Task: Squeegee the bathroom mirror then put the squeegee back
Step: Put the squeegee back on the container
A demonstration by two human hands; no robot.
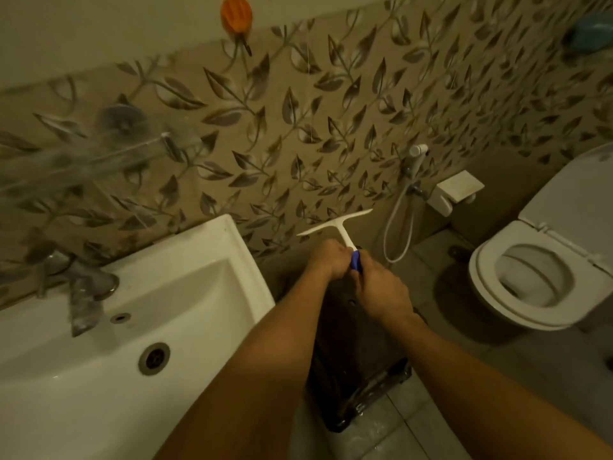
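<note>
Squeegee [336, 227] blade above both hands, left hand [326, 262] and right hand [381, 288] gripping its blue handle.

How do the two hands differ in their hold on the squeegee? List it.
The left hand grips nearer the blade, at the white stem; the right hand grips lower, on the blue handle. The left hand sits farther from the camera than the right hand. Both curl round the squeegee.

White squeegee [335, 225] with blue handle, white sink [212, 260] and toilet [530, 277], beige leaf-patterned tiles [331, 127].
</note>
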